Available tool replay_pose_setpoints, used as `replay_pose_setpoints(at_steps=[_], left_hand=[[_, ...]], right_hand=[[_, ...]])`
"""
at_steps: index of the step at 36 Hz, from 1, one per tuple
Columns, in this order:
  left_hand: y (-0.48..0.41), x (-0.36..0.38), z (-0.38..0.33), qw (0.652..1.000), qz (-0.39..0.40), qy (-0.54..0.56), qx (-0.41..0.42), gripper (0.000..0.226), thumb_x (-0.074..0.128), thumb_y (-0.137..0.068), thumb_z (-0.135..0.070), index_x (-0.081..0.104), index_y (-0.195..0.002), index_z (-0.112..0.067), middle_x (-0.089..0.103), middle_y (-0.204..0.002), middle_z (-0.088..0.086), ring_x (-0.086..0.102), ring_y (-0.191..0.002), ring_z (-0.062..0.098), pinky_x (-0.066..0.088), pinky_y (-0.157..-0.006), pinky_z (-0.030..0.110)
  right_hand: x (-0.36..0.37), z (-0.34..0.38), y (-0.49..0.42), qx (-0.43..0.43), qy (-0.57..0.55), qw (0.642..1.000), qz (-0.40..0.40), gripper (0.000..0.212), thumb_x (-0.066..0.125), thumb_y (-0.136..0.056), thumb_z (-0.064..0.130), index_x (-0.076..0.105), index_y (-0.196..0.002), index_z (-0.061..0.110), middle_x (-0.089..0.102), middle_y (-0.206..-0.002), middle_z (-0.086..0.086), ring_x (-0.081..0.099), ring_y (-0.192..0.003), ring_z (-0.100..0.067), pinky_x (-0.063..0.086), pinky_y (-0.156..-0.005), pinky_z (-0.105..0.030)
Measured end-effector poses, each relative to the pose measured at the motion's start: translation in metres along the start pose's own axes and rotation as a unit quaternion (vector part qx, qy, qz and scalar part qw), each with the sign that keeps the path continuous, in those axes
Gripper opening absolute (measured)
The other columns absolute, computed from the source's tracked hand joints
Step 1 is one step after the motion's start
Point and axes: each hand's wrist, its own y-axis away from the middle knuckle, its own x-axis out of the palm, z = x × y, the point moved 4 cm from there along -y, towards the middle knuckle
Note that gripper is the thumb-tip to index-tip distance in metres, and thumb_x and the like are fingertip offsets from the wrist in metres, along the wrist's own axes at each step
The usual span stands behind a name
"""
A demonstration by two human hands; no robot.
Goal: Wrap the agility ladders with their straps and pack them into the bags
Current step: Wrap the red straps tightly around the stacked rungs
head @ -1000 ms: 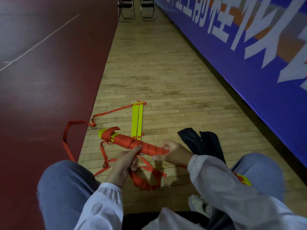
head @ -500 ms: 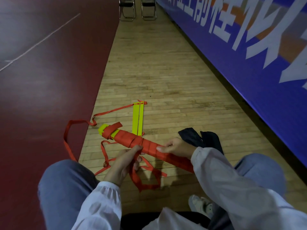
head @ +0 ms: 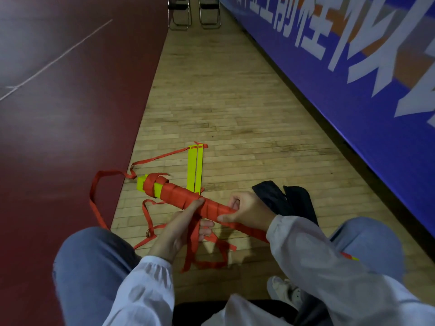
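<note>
The right hand (head: 249, 210) clasps the long bundle of yellow plastic ladder rungs bound in red webbing (head: 175, 195), fingers over the top and thumb underneath. The bundle is held above the wooden plank floor (head: 223, 102), in front of the knees. The left hand (head: 181, 228) lays its straight forefinger on the wrapping, while its lower fingers curl round the loose red strap (head: 202, 257) hanging down from it. Two flat yellow rungs (head: 195, 168) lie on the floor beyond. Dark fabric bags (head: 286, 201) lie just behind the right hand.
</note>
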Motion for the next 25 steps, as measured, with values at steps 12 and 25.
replay_pose_setpoints(at_steps=[12, 25], left_hand=[[-0.004, -0.004, 0.001, 0.999, -0.042, -0.018, 0.025, 0.051, 0.062, -0.088, -0.044, 0.065, -0.099, 0.005, 0.067, -0.061, 0.013, 0.056, -0.039, 0.015, 0.044, -0.040, 0.020], [-0.005, -0.004, 0.004, 0.999, -0.023, -0.019, 0.022, 0.044, 0.063, -0.087, -0.043, 0.063, -0.085, 0.001, 0.065, -0.060, 0.014, 0.057, -0.040, 0.016, 0.045, -0.040, 0.020]], right_hand=[[0.003, -0.001, 0.000, -0.019, -0.001, 0.998, 0.063, 0.032, 0.083, -0.072, 0.037, 0.053, -0.075, 0.026, 0.050, -0.070, 0.010, 0.045, -0.063, -0.006, 0.036, -0.059, -0.020], [0.013, -0.005, 0.009, 0.149, -0.097, 0.940, 0.291, 0.052, 0.038, -0.102, 0.042, 0.060, -0.116, -0.003, 0.063, -0.076, -0.002, 0.060, -0.063, -0.010, 0.050, -0.057, -0.018]])
